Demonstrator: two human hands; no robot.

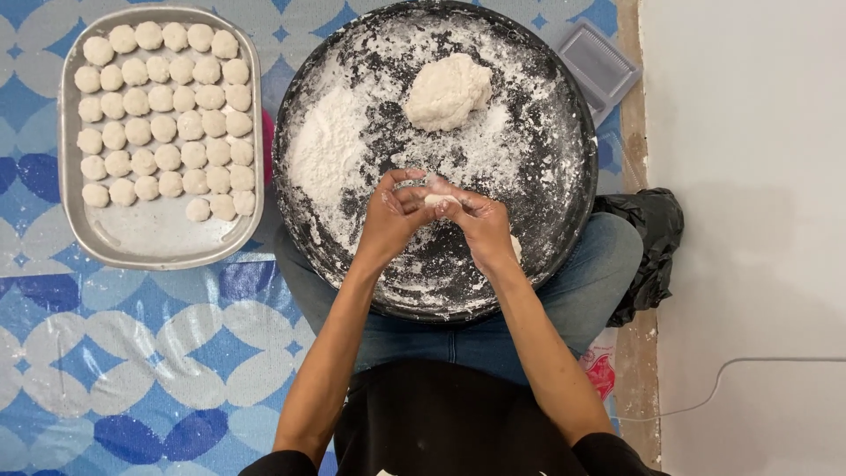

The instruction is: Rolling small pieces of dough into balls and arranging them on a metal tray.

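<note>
At frame centre: a small dough piece [438,202] is pinched between the left hand [394,214] and right hand [476,220], closed together on it.
Round pan [573,106]: floured, dough lump [448,90] near upper rim.
Upper left: metal tray [159,234], dough balls [163,115] in rows, lower part free.

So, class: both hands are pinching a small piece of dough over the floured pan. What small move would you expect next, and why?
Probably rolling the small dough piece round between the left hand and right hand. It looks unshaped, while the balls on the metal tray are rounded and the bottom row has room.
</note>
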